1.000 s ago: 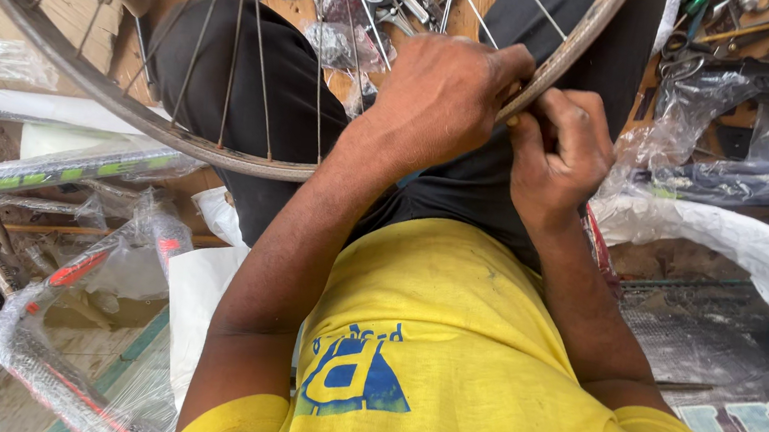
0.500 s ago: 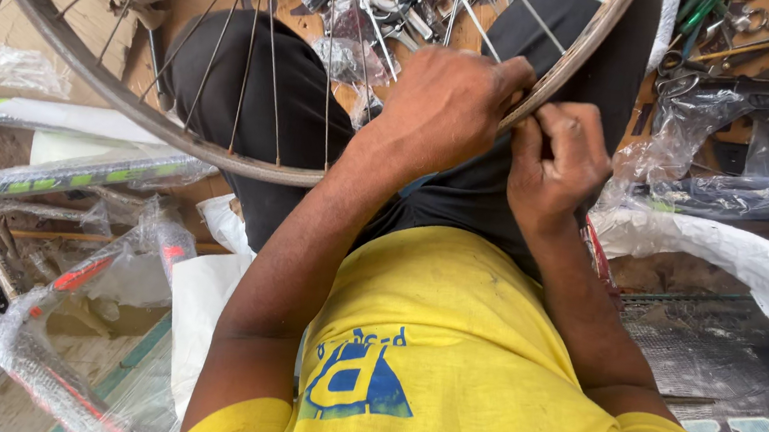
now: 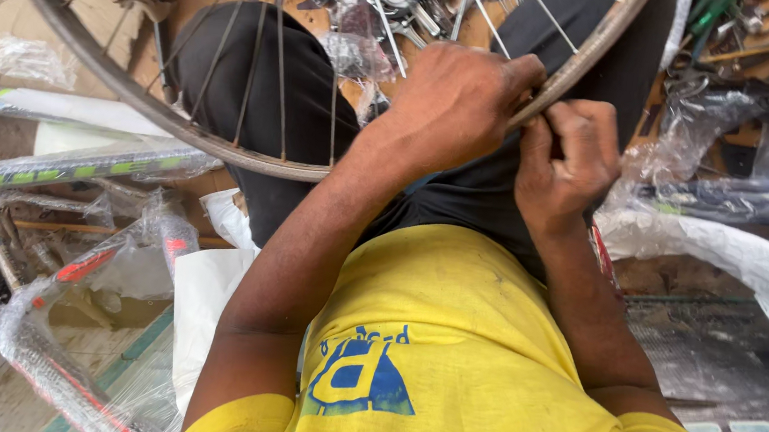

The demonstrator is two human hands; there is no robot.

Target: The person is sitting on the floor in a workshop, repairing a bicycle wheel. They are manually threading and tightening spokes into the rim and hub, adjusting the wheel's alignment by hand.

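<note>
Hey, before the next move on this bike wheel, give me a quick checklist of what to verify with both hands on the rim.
1. Left hand gripping the wheel rim: ok, fingers wrap over it.
2. Right hand at the rim beside the left: ok, pinched close against it.
3. What the right fingers hold: cannot tell, hidden.
4. Wheel supported: ok, it rests across the black-trousered lap.
5. Spokes near the hands straight: ok where visible.
6. Loose tools beyond the wheel: not ok, cluttered.

The scene is seen from one head-worn camera only. It is aimed steeply down, close over the wheel rim [image 3: 222,144] and lap.
</note>
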